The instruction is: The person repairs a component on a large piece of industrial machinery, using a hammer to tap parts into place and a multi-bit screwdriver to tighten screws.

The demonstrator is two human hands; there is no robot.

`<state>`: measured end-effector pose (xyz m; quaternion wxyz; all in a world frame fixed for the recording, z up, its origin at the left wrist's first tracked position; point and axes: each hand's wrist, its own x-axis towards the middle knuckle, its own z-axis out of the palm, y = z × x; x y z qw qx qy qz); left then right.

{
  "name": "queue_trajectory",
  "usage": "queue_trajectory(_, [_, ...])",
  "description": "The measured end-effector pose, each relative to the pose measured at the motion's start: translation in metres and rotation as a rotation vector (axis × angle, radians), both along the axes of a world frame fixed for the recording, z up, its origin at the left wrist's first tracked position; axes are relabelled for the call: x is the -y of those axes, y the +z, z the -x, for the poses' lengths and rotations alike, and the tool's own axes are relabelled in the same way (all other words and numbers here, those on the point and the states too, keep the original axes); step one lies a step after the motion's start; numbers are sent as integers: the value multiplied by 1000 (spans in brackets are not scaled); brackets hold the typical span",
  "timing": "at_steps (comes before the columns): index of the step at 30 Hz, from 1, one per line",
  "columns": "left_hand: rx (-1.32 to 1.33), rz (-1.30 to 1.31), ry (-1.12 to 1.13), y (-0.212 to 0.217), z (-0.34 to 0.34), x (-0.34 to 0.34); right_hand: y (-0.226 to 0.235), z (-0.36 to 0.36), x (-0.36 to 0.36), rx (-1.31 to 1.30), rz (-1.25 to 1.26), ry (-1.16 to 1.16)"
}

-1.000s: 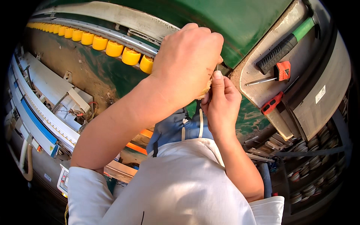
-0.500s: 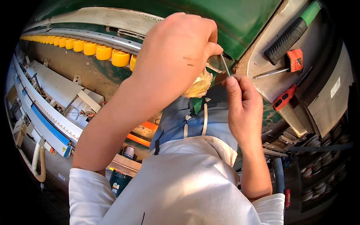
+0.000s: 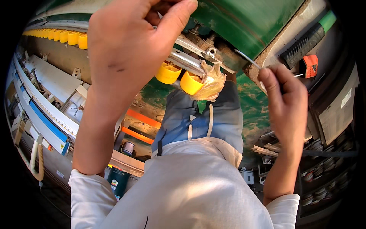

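My right hand [image 3: 284, 93] pinches a thin, straight metal rod [image 3: 248, 58] between thumb and fingers. The rod's free end points up and left, over the green metal surface. On the upper left, my left hand [image 3: 133, 42] is raised with its fingers curled and the thumb stretched along them. Its fingertips run to the picture's top edge, so anything pinched there is hidden. Below it lies a metal rail [image 3: 185, 61] with yellow rollers [image 3: 191, 82]. Crumpled yellowish plastic film [image 3: 211, 82] wraps the rail's end, close to my legs.
A tool with a black grip [image 3: 303, 45] and green end lies at the upper right, beside a red-and-black tool [image 3: 310, 65]. A green machine panel [image 3: 248, 23] fills the top. Left stands a long conveyor-like frame [image 3: 42, 118]; a can [image 3: 128, 148] sits by orange bars [image 3: 143, 118].
My hands have moved apart: the left up and left, off the rod's end, the right outward with the rod still in it. The rail's wrapped end has come into fuller view.
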<state>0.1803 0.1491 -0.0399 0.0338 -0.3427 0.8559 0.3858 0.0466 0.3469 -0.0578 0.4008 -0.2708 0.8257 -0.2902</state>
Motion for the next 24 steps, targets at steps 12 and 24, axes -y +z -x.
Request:
queue_trajectory(12, [-69, 143, 68, -17, -9, 11, -13, -86, -11, 633, 107, -490])
queue_trajectory(24, [-255, 344, 152, -23, -21, 18, 32, -56, -56, 310, 88, -337])
